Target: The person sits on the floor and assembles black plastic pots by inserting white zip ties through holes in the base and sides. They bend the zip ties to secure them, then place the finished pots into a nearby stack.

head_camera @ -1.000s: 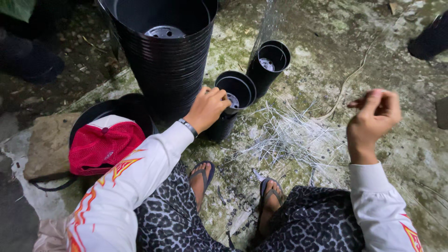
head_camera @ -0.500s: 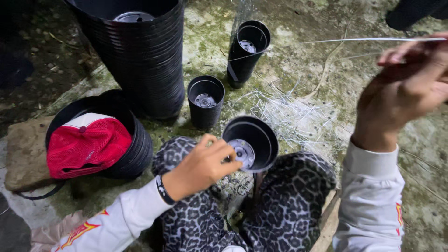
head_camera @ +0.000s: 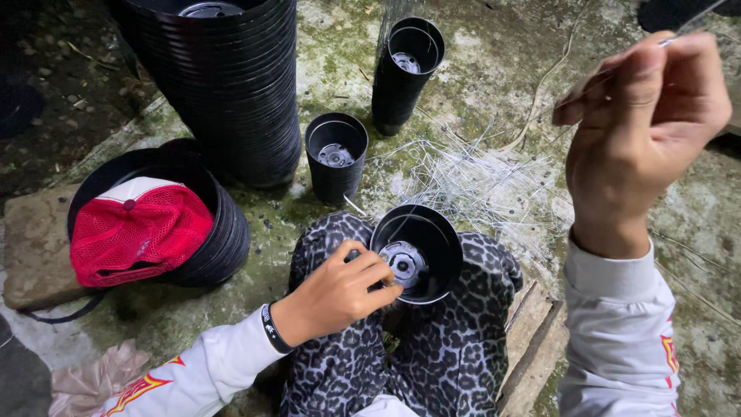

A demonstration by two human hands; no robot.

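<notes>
Here the left hand (head_camera: 340, 289) grips a black pot (head_camera: 417, 251) by its near-left rim, fingers curled over the edge, the pot resting on the person's lap between the patterned knees (head_camera: 463, 340). The right hand (head_camera: 641, 131) is raised to the far right, thumb and fingers pinched closed on a thin wire (head_camera: 687, 23) that runs up and out of view.

To handle this well, the pot is best kept steady against the lap with its mouth tilted up toward the raised hand, so the drain holes in its base stay in sight, and the wire held near its tip, where it bends less.

On the mossy ground (head_camera: 494, 69) beyond the knees lies a loose heap of wires (head_camera: 478, 177). Far of it stand a single pot (head_camera: 336, 154) and a short stack (head_camera: 407, 73); a tall stack (head_camera: 231, 85) rises at the far left. To the left, a red cap (head_camera: 135, 232) sits in a low stack of wide pots (head_camera: 224, 247).

The wire's far end is cut off by the top edge, and its lower end is hidden behind the fingers. The tall stack's top is cropped. Whether the left fingertips also hold something small inside the rim cannot be made out.
</notes>
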